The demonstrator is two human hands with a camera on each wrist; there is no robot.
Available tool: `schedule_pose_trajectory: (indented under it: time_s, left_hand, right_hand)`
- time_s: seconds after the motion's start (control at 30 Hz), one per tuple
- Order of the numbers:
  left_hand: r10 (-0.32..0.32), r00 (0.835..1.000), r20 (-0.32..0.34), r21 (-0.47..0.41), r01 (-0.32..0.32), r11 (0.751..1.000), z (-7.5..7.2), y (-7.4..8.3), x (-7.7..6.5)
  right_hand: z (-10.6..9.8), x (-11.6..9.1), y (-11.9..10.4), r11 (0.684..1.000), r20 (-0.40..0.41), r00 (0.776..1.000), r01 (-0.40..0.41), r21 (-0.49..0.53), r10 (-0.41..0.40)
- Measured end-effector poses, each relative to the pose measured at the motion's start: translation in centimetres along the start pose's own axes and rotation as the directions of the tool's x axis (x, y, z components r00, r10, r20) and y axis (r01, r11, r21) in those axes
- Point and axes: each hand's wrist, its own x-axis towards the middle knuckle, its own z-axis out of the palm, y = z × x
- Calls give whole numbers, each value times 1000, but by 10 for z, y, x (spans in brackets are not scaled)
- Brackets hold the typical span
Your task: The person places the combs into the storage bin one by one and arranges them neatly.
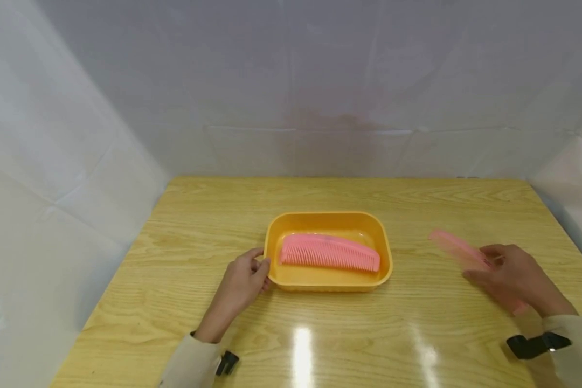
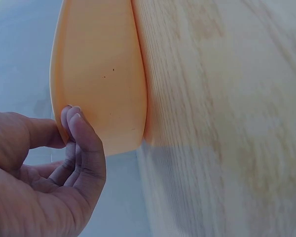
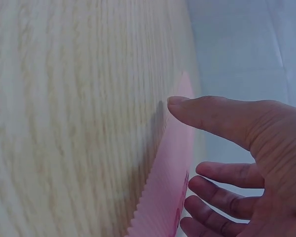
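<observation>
A yellow plastic tray (image 1: 330,287) stands on the table with one pink comb (image 1: 330,252) lying in it, teeth toward the person. My left hand (image 1: 244,277) pinches the tray's left rim, thumb on one side and curled fingers on the other, as the left wrist view shows at the tray wall (image 2: 103,59). Off to the right, my right hand (image 1: 511,275) holds a second pink comb (image 1: 453,245) between thumb and fingers. This comb is blurred in the head view; in the right wrist view its toothed edge slants close over the wood, and the thumb (image 3: 207,111) overlaps it.
The wood-grain table (image 1: 199,215) reaches back to a pale sheet (image 1: 291,97) hanging behind it, with more sheeting at the left and right sides. A dark strap (image 1: 538,345) circles the right wrist.
</observation>
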Motion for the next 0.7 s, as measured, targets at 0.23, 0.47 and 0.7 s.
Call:
schedule_pose_trajectory:
  time_s: [0.23, 0.47, 0.7]
  left_hand:
    - [-5, 1000, 1, -1, 5, 1000, 0, 0, 0]
    - [-4, 1000, -3, 0, 4, 1000, 0, -1, 0]
    - [-4, 1000, -1, -2, 4, 1000, 0, -1, 0]
  right_hand:
    - [3, -2, 7, 1000, -21, 1000, 5, -8, -5]
    - [4, -2, 9, 999, -15, 1000, -25, -21, 25]
    - [3, -2, 8, 999, 0, 999, -42, -28, 42]
